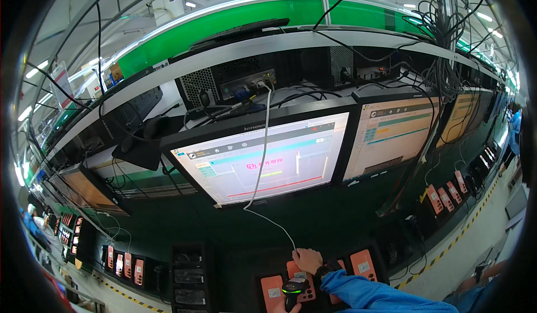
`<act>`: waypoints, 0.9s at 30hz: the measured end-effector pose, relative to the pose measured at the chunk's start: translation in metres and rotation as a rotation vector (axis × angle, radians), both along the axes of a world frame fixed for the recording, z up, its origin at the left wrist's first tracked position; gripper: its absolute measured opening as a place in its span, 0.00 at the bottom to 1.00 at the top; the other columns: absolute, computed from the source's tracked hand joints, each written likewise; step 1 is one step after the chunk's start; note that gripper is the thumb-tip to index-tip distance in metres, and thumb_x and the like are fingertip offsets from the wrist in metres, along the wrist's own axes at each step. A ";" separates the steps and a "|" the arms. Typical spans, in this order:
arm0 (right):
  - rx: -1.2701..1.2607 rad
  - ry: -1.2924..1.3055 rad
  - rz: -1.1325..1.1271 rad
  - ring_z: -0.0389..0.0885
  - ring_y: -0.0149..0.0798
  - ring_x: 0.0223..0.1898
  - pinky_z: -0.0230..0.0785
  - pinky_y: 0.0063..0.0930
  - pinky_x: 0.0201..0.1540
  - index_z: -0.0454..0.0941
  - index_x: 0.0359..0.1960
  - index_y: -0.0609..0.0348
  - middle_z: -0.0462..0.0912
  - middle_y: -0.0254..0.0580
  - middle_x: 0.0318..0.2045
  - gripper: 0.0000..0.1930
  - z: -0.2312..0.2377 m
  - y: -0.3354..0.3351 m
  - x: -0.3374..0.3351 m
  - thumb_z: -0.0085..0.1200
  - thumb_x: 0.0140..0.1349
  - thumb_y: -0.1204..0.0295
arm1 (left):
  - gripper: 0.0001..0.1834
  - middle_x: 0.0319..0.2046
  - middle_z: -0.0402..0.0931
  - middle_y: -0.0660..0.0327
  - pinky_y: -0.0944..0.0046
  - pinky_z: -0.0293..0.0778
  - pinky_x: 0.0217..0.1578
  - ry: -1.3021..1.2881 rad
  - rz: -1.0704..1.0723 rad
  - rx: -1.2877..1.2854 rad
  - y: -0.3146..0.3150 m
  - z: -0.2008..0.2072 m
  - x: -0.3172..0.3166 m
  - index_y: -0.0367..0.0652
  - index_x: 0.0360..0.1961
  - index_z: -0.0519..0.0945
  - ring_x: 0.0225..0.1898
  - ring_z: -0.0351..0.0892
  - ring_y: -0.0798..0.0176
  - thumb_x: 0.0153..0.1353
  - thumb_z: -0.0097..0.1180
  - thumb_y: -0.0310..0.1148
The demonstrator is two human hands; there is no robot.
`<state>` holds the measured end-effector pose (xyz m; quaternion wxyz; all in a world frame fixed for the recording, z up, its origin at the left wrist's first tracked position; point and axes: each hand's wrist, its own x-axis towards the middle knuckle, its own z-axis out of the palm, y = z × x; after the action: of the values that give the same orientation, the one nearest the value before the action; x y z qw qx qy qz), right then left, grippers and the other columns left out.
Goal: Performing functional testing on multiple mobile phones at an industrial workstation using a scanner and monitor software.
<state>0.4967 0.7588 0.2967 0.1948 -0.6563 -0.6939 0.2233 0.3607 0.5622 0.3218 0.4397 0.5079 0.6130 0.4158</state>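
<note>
My right hand (307,260), in a blue sleeve, reaches in from the lower right with its fingers closed at the end of a white cable (272,222). It sits at the top edge of an orange-pink phone (306,295); the cable's plug is hidden. My left hand (293,308), mostly cut off by the lower edge, grips a black barcode scanner (295,286) with a green-lit rim, held over that phone. Beside it lie another phone (272,288) on the left and a phone (363,266) on the right, each with a white label. My right forearm partly covers a further phone (335,298).
A lit monitor (268,162) stands ahead, with a second monitor (391,134) to its right. Left of the phones is a black slotted tray (190,274). More phones rest in racks on both sides. Computer cases (240,81) and a cable bundle (444,72) sit above.
</note>
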 end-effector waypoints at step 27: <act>-0.173 0.684 0.107 0.78 0.26 0.37 0.70 0.21 0.42 0.82 0.45 0.61 0.82 0.35 0.32 0.12 0.087 -0.056 0.016 0.53 0.67 0.68 | 0.24 0.47 0.75 0.51 0.56 0.70 0.53 -0.037 0.098 0.358 0.102 -0.015 -0.092 0.36 0.50 0.76 0.51 0.75 0.50 0.49 0.64 0.27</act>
<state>0.5129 0.7025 0.3837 0.3476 -0.5204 -0.6005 0.4977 0.2689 0.6637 0.3066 0.3330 0.5398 0.5451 0.5484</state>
